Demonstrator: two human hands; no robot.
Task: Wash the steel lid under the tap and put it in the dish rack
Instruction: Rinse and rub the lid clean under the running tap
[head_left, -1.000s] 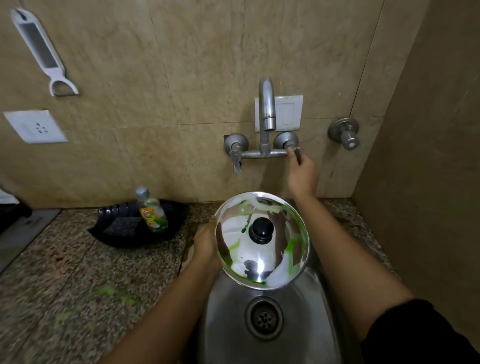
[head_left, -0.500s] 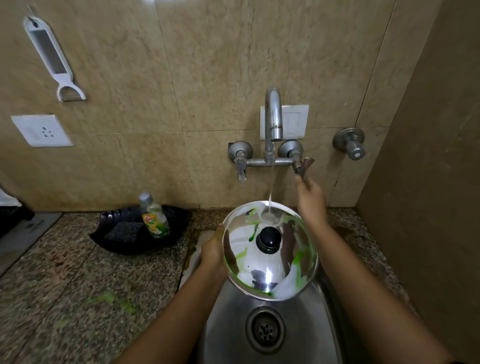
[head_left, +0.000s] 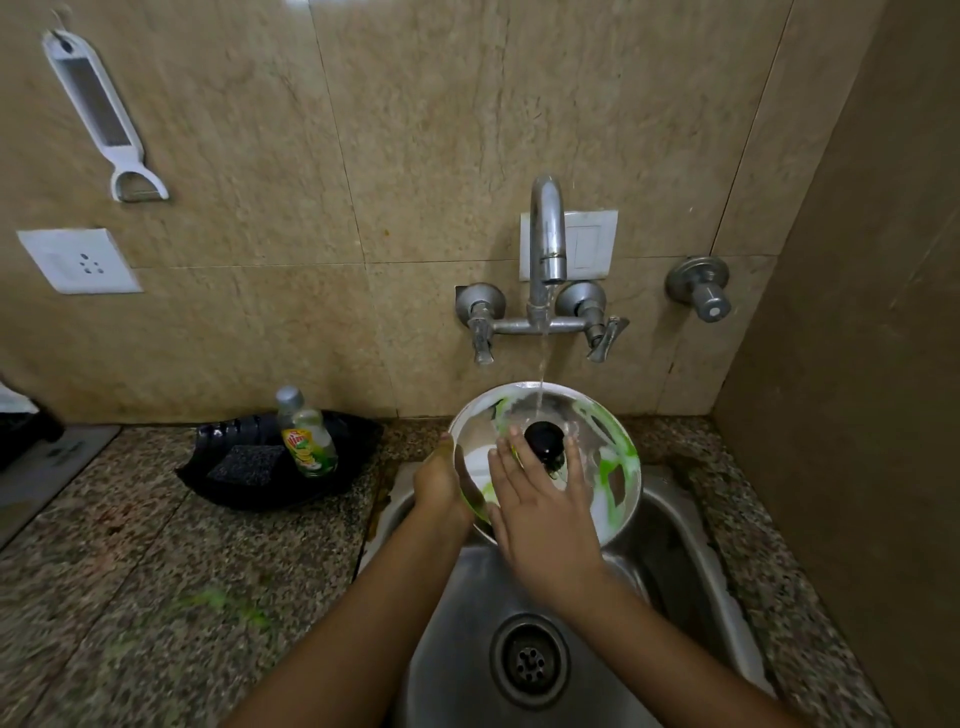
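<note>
A round steel lid (head_left: 608, 462) with a black knob (head_left: 544, 438) and green soap streaks is held tilted over the sink (head_left: 670, 566), under the tap (head_left: 546, 244). Water runs from the spout onto the lid's upper part. My left hand (head_left: 440, 486) grips the lid's left rim. My right hand (head_left: 543, 514) lies flat on the lid's face with fingers spread, fingertips beside the knob. No dish rack is in view.
A black tray (head_left: 353, 441) on the granite counter (head_left: 156, 597) holds a dish-soap bottle (head_left: 306, 436) and a dark scrub pad (head_left: 244, 465). The sink drain (head_left: 529, 660) is below my hands. Tap handles and a wall valve (head_left: 702, 288) stick out from the tiled wall; a side wall stands close on the right.
My right hand left the right tap handle and came down flat onto the lid. The water stream grew from a trickle to a steady flow.
</note>
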